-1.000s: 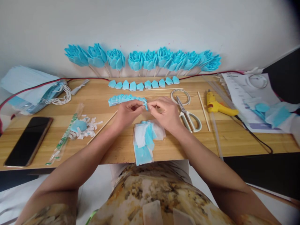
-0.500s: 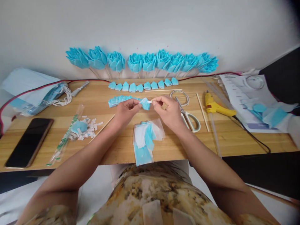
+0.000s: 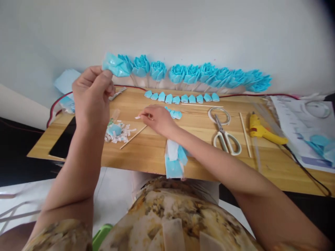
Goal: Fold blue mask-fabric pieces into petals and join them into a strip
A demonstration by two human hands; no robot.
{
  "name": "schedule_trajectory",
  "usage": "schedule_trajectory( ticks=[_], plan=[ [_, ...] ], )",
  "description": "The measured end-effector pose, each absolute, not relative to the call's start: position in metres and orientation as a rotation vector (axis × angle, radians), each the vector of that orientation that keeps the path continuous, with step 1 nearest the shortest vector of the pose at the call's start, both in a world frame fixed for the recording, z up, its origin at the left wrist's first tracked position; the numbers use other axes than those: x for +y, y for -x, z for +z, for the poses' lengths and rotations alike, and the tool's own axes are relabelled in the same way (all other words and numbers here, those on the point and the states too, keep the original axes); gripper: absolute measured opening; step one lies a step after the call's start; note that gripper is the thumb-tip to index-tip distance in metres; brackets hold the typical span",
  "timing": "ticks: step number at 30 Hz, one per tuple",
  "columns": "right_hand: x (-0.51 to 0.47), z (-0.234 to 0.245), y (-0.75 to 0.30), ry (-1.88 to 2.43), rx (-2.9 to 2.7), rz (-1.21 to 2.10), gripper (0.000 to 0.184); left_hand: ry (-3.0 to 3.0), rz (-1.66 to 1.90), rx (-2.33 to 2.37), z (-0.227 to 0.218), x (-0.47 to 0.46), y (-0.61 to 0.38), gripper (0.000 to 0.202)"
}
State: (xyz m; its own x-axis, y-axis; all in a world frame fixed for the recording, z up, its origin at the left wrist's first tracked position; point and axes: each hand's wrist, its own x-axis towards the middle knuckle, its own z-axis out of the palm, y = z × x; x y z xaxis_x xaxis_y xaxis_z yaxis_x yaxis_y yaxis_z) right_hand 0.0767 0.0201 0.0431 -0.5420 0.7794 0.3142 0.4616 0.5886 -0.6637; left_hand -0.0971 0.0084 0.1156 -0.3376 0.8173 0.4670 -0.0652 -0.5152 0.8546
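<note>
Raised high at the left, my left hand (image 3: 91, 92) pinches a folded light-blue fabric petal (image 3: 112, 64) between thumb and fingers. Lower down over the table, my right hand (image 3: 158, 120) pinches a small white paper strip (image 3: 137, 118). Just left of it lies a pile of white paper scraps (image 3: 127, 132) with a blue lump (image 3: 115, 130) on it. Partly hidden behind my right hand are more blue folded petals (image 3: 176, 114). Beneath my right forearm rests a stack of blue and white fabric pieces (image 3: 174, 167).
Blue fabric flowers (image 3: 192, 75) on sticks lean along the wall. Before them runs a row of folded blue pieces (image 3: 169, 99). Scissors (image 3: 227, 139), a tape ring (image 3: 226, 122), a thin stick (image 3: 245, 136) and a yellow glue gun (image 3: 264, 132) lie right; a phone (image 3: 62, 141) lies left.
My hands have parted. The left rose to the upper left with the blue petal; the right moved left and down with the white strip, toward the scraps. The view has shifted left.
</note>
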Motion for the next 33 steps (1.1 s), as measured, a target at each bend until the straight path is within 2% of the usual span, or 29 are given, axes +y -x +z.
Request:
schedule_trajectory(
  ticks=[5, 11, 14, 19, 22, 28, 33],
  plan=[
    [0.031, 0.024, -0.027, 0.949, -2.401, 0.881, 0.029, -1.284, 1.855, 1.175, 0.092, -0.009, 0.124, 0.013],
    [0.038, 0.017, -0.015, 1.008, -2.32, 1.031, 0.016, -1.343, 1.76, 1.311, 0.075, -0.017, 0.147, 0.03],
    [0.038, 0.016, -0.012, 0.981, -2.305, 1.029, 0.017, -1.334, 1.731, 1.326, 0.071, -0.016, 0.145, 0.028],
    [0.036, 0.025, -0.014, 0.865, -2.438, 1.138, 0.029, -1.306, 1.732, 1.246, 0.07, -0.012, 0.137, 0.019],
    [0.036, 0.035, -0.025, 0.792, -2.494, 1.125, 0.026, -1.259, 1.712, 1.258, 0.067, -0.012, 0.13, 0.017],
    [0.035, 0.05, -0.074, 0.978, -1.911, 1.258, 0.028, -1.173, 1.596, 1.156, 0.054, -0.015, 0.112, 0.014],
    [0.023, 0.057, -0.105, 0.952, -1.566, 1.411, 0.032, -1.116, 1.546, 1.104, 0.05, -0.014, 0.089, 0.013]
  ],
)
